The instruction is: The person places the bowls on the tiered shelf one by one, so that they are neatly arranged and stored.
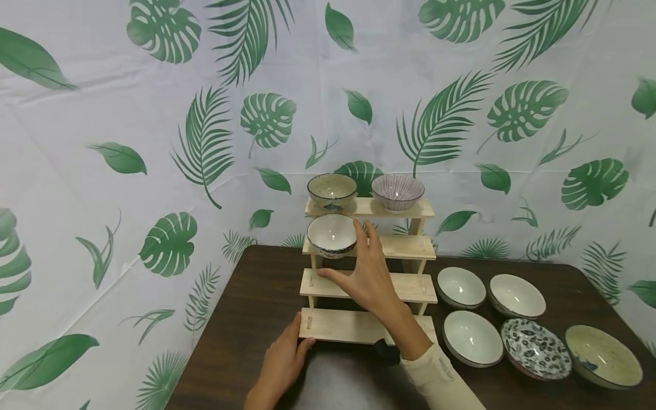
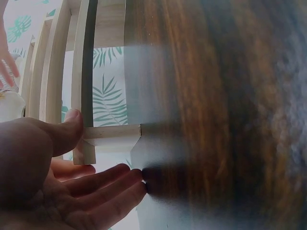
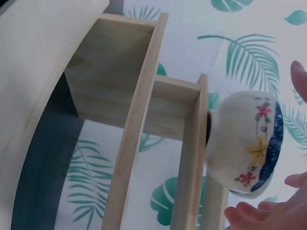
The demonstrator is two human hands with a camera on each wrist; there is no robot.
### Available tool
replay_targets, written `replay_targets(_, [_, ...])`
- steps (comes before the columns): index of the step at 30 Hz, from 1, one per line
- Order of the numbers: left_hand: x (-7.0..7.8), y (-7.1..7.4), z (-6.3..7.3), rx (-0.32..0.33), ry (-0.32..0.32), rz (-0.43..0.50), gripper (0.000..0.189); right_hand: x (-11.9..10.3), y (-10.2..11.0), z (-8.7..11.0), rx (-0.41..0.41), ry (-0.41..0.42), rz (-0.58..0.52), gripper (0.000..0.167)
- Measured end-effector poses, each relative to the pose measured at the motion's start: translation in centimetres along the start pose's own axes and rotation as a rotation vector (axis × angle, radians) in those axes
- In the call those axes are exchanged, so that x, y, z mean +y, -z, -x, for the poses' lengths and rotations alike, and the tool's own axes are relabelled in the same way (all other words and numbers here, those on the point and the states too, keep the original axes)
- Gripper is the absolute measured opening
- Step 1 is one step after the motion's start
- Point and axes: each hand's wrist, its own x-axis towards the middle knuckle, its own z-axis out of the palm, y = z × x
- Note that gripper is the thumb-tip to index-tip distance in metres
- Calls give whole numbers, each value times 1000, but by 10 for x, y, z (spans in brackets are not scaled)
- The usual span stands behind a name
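A white bowl point(image 1: 332, 234) stands on the third step up of a stepped wooden rack point(image 1: 353, 326). In the right wrist view this bowl point(image 3: 242, 143) shows red and yellow flowers and a dark blue rim band. My right hand point(image 1: 366, 279) is spread in front of it, fingertips beside its right rim in the head view and thumb lower down. A gap shows between fingers and bowl in the right wrist view. At the rack's lower left corner, my left hand point(image 1: 281, 361) has its thumb against the bottom board's front edge, with its other fingers extended past the board's end.
On the top step sit a speckled green bowl point(image 1: 332, 192) and a purple-striped bowl point(image 1: 397, 192). Several bowls stand on the dark table point(image 1: 225, 353) to the right, among them a floral one point(image 1: 536, 348) and a larger yellow-green one point(image 1: 603, 356). A leaf-print cloth point(image 1: 318, 114) hangs behind.
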Motion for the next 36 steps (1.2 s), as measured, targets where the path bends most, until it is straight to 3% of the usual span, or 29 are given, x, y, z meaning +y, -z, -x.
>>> replay_targets(22, [0, -1, 0, 13, -5, -19, 67, 2, 21, 34, 63, 39, -29, 112])
replay_targets(36, [2, 0, 1, 3, 9, -17, 67, -1, 35, 59, 37, -12, -64, 106])
